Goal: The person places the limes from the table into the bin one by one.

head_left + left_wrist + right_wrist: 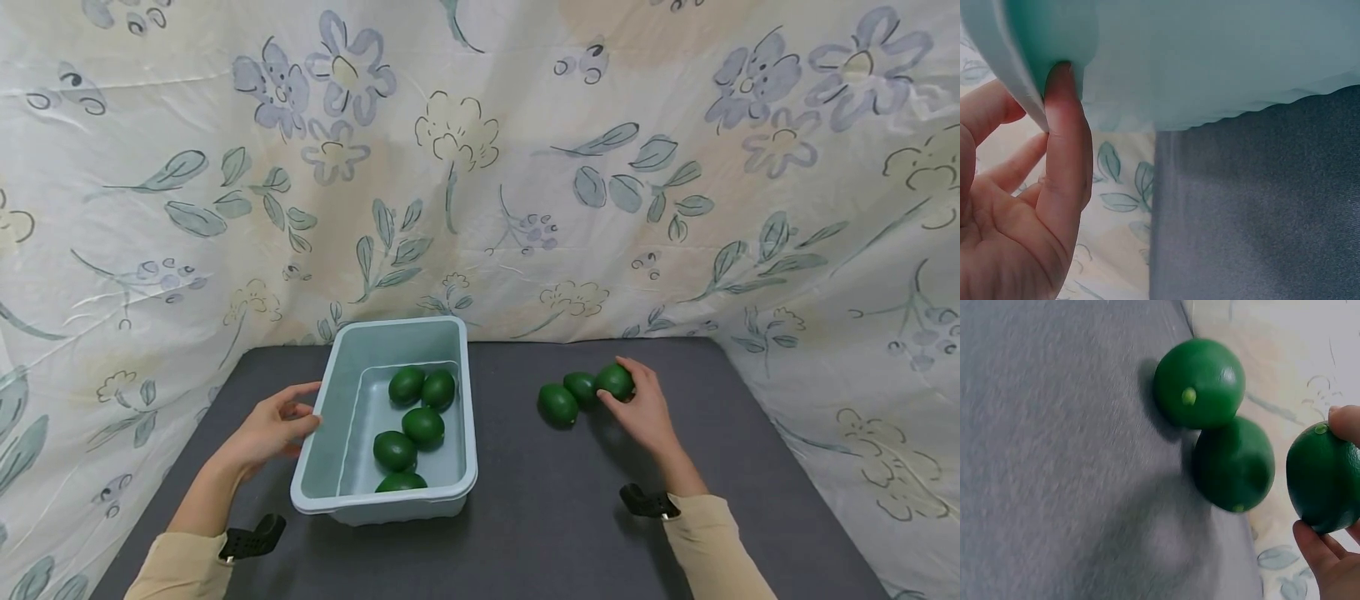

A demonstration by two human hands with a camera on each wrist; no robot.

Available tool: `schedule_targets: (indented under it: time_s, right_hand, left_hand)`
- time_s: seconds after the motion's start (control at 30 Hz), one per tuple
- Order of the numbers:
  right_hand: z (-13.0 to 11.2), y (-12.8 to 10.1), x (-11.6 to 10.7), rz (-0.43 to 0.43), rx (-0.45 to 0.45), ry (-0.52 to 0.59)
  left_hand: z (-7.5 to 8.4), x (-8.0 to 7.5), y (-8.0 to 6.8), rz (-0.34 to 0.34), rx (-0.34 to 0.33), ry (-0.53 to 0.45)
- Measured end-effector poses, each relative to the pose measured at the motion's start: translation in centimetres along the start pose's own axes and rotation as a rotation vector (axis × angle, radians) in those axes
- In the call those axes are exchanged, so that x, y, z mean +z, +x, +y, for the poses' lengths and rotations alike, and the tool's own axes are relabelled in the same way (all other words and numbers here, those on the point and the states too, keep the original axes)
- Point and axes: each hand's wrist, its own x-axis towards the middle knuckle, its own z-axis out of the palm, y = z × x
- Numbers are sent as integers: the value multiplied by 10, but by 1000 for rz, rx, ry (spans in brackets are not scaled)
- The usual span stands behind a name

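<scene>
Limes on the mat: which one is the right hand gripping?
The rightmost lime of the three, fingers of the right hand round it; the other two limes lie untouched beside it.

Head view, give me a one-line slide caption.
Left hand touches pale blue plastic tub of five green limes; right hand grips one lime.

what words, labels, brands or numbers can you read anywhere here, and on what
None: no readable text in any view.
The pale blue plastic tub is unmarked.
The smooth green limes carry no stickers.
The floral cloth backdrop shows only printed flowers and leaves.
The dark grey table mat is plain.
</scene>
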Motion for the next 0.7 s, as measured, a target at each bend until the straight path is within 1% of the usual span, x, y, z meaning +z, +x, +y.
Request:
schedule_targets:
  time_s: [0.2,0.53,0.7]
  right_hand:
    - [-17,7,4,-28,-11,27]
    - [-47,18,9,-46,-70,62]
    - [-61,22,14,-66,-74,84]
  left_hand:
    - [1,-1,0,-7,8,-4]
    - [2,-1,0,-3,6,11]
    - [2,-1,-1,2,4,16]
